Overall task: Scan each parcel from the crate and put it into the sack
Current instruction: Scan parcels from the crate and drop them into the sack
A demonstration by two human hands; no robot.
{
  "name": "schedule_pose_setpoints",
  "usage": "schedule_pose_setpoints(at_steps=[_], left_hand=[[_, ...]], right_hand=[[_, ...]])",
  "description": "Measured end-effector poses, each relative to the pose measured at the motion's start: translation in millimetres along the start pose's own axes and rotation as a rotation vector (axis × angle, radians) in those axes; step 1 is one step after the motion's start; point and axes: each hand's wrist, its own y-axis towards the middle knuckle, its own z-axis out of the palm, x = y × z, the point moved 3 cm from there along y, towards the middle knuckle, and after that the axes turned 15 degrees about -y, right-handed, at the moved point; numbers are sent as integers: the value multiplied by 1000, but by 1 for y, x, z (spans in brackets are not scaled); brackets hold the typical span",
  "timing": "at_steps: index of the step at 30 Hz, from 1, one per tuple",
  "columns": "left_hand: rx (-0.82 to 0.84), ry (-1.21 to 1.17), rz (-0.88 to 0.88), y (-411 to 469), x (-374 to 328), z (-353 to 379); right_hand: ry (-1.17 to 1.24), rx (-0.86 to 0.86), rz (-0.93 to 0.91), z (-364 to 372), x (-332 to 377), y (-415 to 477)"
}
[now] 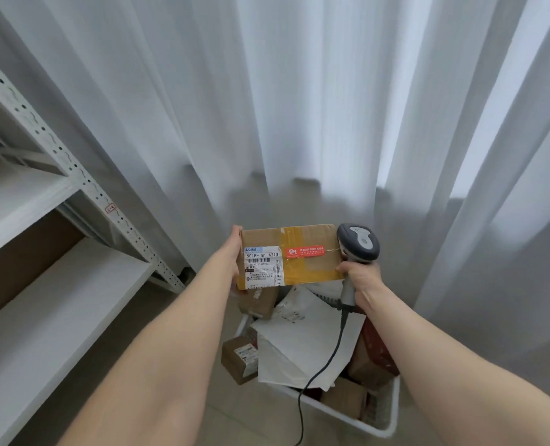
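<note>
2 hands: left (235, 263) grips parcel (302, 257), right (363, 280) scanner (358, 243).

sheer white curtains (299, 107) hang in long folds across the back, daylight glowing through on the right. a grey metal shelving unit (42, 194) with white boards stands at left on a pale tiled floor (251, 420).

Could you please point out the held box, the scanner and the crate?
box (312, 270), head view, on its taped front face.
scanner (360, 241), head view, on its grey head.
crate (394, 403), head view, on its white right wall.
</note>
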Motion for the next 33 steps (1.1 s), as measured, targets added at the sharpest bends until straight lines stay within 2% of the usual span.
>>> schedule_pose_setpoints(at_steps=[5,10,14,18,21,33], left_hand=[[-50,101,-172,-12,13,-30],[-119,31,-89,-9,16,-40],[-83,-46,-54,-12,19,-37],[-84,-116,-28,-14,13,-41],[-64,-128,-33,-16,8,-44],[5,-130,-47,-18,-4,-54]], right_hand=[[-114,-13,-26,2,9,-8],[-176,-28,-32,16,12,-20],[-207,-45,-65,33,16,-47],[-253,206,-116,51,16,-82],[-309,296,-153,62,15,-102],[-433,257,-205,78,16,-141]])
